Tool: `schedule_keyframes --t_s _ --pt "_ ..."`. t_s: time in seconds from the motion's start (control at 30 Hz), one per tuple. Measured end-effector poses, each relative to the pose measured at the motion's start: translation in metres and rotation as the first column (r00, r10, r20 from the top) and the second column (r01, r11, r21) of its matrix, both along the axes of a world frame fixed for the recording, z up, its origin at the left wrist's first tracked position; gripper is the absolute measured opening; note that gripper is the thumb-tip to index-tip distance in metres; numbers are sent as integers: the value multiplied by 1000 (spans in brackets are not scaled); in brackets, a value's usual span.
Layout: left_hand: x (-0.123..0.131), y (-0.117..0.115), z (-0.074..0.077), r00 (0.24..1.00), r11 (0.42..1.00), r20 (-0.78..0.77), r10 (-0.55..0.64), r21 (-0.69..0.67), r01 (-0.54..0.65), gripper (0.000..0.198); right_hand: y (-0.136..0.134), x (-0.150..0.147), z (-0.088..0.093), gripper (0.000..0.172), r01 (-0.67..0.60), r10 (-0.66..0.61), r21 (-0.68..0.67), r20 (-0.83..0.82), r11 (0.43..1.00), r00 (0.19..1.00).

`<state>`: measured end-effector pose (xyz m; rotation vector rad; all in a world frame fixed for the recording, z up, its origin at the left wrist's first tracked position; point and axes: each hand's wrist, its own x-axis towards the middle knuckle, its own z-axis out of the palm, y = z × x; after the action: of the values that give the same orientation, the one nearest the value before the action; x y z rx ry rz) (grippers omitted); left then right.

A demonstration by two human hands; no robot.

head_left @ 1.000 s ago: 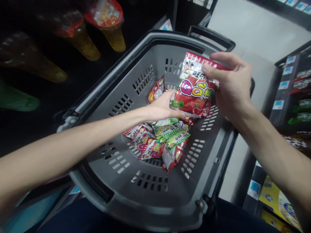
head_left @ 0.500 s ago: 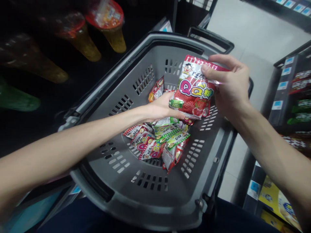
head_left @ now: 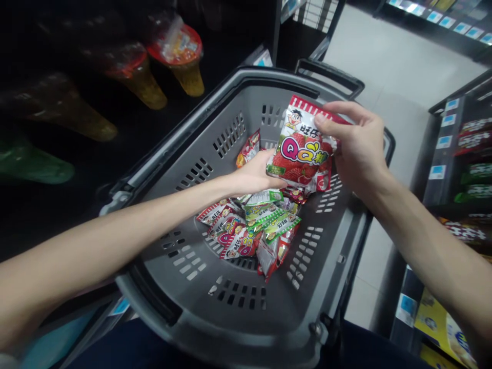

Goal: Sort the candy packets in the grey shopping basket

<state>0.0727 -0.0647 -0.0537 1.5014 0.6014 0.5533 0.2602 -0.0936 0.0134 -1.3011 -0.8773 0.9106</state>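
Both hands hold one red strawberry candy bag [head_left: 300, 151] above a grey shopping basket [head_left: 200, 297]. My right hand [head_left: 355, 148] pinches the bag's top right corner between thumb and fingers. My left hand [head_left: 255, 171] reaches in from the left and grips the bag's lower left edge, thumb on the front. Below them, several small red and green candy packets [head_left: 253, 228] lie heaped on the basket floor. Another small red packet [head_left: 249, 146] leans against the far wall of the basket.
Dark shelves on the left carry cone-shaped snack packs [head_left: 180, 56]. Shelves with blue price tags [head_left: 448, 143] and packaged goods stand on the right. A pale tiled floor [head_left: 400, 66] runs beyond the basket's black handle [head_left: 330, 77].
The view has tilted slightly, so basket and hands sit a little lower in the picture. Both hands have kept hold of the strawberry bag, which has tipped a little.
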Motion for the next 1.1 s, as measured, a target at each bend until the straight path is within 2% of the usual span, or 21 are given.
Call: schedule_keyframes --t_s 0.33,0.5,0.63,0.77,0.83,0.97,1.1 --pt "-1 2 7 1000 998 -17 5 58 -4 53 1 0 1 39 13 -12 4 -54 1000 998" --pt "-3 5 22 1000 998 -6 1 58 0 58 2 4 -3 32 -7 7 48 -10 999 1000" --pt "-8 9 32 998 996 -12 66 56 -65 53 4 6 -5 33 -19 17 108 21 994 1000" --pt "-12 16 32 982 978 -30 187 102 -183 49 8 8 -5 24 -9 7 104 22 995 1000" --pt "-14 18 31 967 956 -26 252 160 -244 46 9 8 -5 15 1 -6 115 46 993 999" --pt "-17 13 33 941 887 9 339 330 -323 46 9 9 -6 12 10 -23 159 79 987 997" --pt "-19 4 34 956 751 53 289 607 -261 42 10 10 -10 23 24 -30 151 41 988 999"
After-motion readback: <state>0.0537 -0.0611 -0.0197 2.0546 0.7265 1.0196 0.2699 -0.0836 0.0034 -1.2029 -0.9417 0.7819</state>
